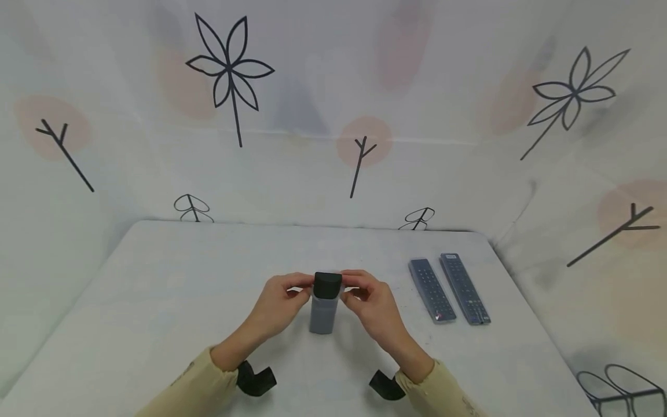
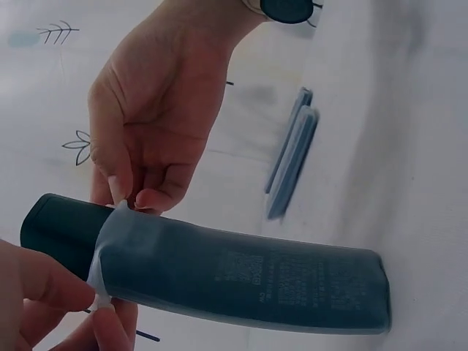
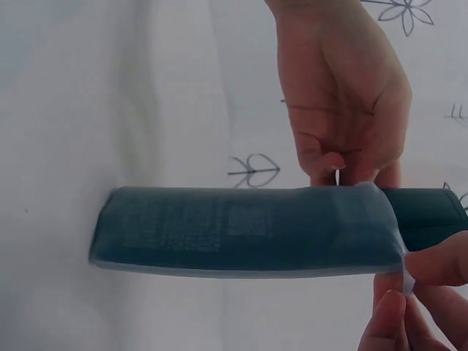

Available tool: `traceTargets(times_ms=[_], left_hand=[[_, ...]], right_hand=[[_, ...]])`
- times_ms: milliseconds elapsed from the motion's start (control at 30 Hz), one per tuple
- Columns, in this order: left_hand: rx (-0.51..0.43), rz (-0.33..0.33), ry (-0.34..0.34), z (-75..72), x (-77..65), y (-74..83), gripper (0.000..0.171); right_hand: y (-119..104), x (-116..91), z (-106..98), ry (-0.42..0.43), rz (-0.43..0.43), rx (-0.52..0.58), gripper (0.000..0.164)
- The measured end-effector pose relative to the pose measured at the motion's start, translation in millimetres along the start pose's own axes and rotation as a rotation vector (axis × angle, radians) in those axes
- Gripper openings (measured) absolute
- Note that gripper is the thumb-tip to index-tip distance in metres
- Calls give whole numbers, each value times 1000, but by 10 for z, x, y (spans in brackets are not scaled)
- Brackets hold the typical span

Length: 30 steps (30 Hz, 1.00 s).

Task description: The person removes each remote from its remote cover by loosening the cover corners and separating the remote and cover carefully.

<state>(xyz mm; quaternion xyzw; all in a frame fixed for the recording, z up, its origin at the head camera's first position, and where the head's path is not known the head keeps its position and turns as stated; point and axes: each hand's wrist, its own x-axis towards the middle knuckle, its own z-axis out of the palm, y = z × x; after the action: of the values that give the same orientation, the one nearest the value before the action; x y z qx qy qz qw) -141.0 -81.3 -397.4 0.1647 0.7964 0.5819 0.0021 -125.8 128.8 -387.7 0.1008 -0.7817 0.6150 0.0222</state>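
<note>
A dark remote control (image 1: pixel 327 285) stands upright on the table, its bare top end sticking out of a translucent sleeve (image 1: pixel 323 315) that wraps the rest of it. Printed text shows faintly through the sleeve (image 2: pixel 292 285) in the left wrist view. At the sleeve's mouth, my left hand (image 1: pixel 276 301) pinches one side edge between thumb and fingers. My right hand (image 1: pixel 372 304) pinches the opposite edge in the same way. In the right wrist view the dark end (image 3: pixel 424 208) comes out between both hands.
Two remote controls in clear covers lie side by side on the right of the table, one nearer (image 1: pixel 432 291) and one farther right (image 1: pixel 465 288). Patterned cloth (image 1: pixel 312 174) hangs behind the white table (image 1: pixel 182 278). Black wrist mounts (image 1: pixel 256 382) sit by both sleeves.
</note>
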Motion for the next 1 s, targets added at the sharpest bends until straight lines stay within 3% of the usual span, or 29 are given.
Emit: traceTargets(times_ms=[200, 433, 667, 1000], left_hand=[[-8, -33, 6, -14, -20, 32, 27], [-62, -92, 23, -38, 10, 52, 26], [-9, -31, 52, -62, 36, 33, 26], [64, 38, 49, -56, 4, 3, 27]], right_hand=[[-3, 3, -6, -1, 29, 36, 28], [10, 35, 7, 16, 3, -5, 28], [30, 43, 4, 15, -51, -64, 30], [54, 26, -52, -76, 16, -36, 29]])
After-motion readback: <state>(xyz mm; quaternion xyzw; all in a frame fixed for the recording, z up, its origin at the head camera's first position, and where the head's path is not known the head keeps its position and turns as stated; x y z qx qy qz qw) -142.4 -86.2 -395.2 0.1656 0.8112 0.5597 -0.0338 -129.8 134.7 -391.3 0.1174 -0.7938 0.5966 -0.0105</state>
